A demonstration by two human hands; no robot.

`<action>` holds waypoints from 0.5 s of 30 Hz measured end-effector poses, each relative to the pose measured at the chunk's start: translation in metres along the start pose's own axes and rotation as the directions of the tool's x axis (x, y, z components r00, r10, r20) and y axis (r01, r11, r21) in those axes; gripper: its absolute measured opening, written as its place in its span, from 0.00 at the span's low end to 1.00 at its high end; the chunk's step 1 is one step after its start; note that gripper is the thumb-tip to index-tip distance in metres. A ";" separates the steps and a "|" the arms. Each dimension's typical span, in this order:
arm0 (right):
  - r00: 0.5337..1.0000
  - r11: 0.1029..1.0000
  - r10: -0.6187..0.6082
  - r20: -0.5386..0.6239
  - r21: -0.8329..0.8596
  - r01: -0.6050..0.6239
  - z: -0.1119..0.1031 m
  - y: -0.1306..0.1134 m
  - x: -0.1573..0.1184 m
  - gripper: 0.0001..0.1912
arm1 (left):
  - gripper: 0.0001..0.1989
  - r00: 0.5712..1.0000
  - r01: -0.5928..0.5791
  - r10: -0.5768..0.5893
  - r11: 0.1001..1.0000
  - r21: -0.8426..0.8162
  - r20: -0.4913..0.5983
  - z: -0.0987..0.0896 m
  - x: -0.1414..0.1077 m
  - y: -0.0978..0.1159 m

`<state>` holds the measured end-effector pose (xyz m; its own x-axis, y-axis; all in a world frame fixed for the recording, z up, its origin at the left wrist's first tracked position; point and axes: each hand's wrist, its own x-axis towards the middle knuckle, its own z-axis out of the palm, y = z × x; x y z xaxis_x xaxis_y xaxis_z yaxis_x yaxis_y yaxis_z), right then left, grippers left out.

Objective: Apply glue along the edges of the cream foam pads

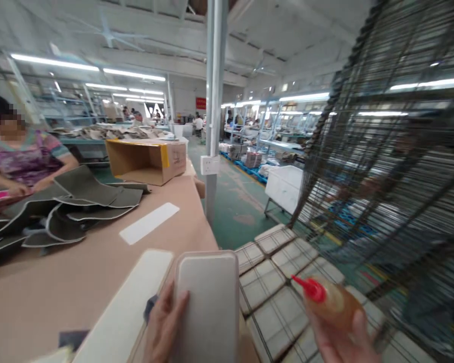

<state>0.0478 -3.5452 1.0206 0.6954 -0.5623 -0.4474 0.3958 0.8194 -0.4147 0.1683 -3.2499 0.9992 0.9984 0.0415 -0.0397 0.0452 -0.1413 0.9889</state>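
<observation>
My left hand (164, 322) grips the left edge of a pale rectangular panel (210, 307) with rounded corners and a raised rim, its thumb lying on the face. In my right hand (335, 340) is a squeeze bottle (336, 301) with amber contents and a red nozzle pointing up and to the left, apart from the panel. A longer cream panel (130, 295) lies on the brown-covered table just left of my left hand. Beneath the bottle, several similar pale pieces (276, 312) sit on a wire rack.
A tall stack of wire racks (363, 126) tilts at the right. On the table (91, 267) are a white strip (149, 223), grey-green sheets (98, 194) and a cardboard box (147, 161) on its side. A co-worker (26, 151) handles material at left. A pole (212, 126) rises beyond the table.
</observation>
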 end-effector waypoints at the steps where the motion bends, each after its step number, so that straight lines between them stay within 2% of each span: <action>1: 0.998 0.999 -0.047 0.043 0.008 0.047 -0.001 -0.001 -0.002 0.25 | 0.34 0.996 -0.035 0.035 0.999 0.004 0.078 -0.001 0.003 0.017; 2: 0.993 0.996 -0.090 0.081 0.012 0.089 -0.002 -0.002 -0.004 0.23 | 0.33 0.981 -0.072 0.069 0.997 0.012 0.181 -0.001 0.004 0.033; 3: 0.987 0.992 -0.123 0.101 0.011 0.122 -0.004 -0.003 -0.006 0.22 | 0.31 0.949 -0.110 0.096 0.994 0.029 0.302 0.001 0.003 0.046; 4: 0.983 0.989 -0.146 0.112 0.008 0.146 -0.006 -0.005 -0.008 0.22 | 0.30 0.896 -0.141 0.108 0.989 0.044 0.431 0.004 -0.001 0.056; 5: 0.980 0.987 -0.161 0.113 0.002 0.162 -0.008 -0.008 -0.011 0.22 | 0.28 0.820 -0.159 0.105 0.986 0.048 0.562 0.009 -0.008 0.062; 7: 0.978 0.982 -0.188 0.093 -0.015 0.190 -0.012 -0.017 -0.016 0.21 | 0.28 0.628 -0.138 0.058 0.990 0.037 0.776 0.023 -0.025 0.063; 9: 0.975 0.975 -0.215 0.056 -0.035 0.217 -0.014 -0.029 -0.023 0.21 | 0.28 0.441 -0.079 0.012 0.997 0.025 0.897 0.038 -0.042 0.055; 10: 0.970 0.969 -0.238 0.040 -0.058 0.240 -0.014 -0.036 -0.028 0.22 | 0.27 0.374 -0.057 -0.009 0.998 0.032 0.927 0.045 -0.049 0.049; 12: 0.945 0.935 -0.318 0.078 -0.142 0.326 -0.013 -0.050 -0.038 0.25 | 0.27 0.300 -0.052 -0.046 0.997 0.064 0.953 0.057 -0.060 0.040; 15: 0.881 0.848 -0.422 0.216 -0.251 0.467 -0.013 -0.068 -0.054 0.29 | 0.25 0.241 -0.106 -0.079 0.989 0.107 0.967 0.067 -0.067 0.039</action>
<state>-0.0242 -3.5718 1.0626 0.5754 -0.8165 -0.0477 0.5098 0.4036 -0.7597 0.1056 -3.3240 1.0311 0.2713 -0.9356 -0.2261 -0.0571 -0.2502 0.9665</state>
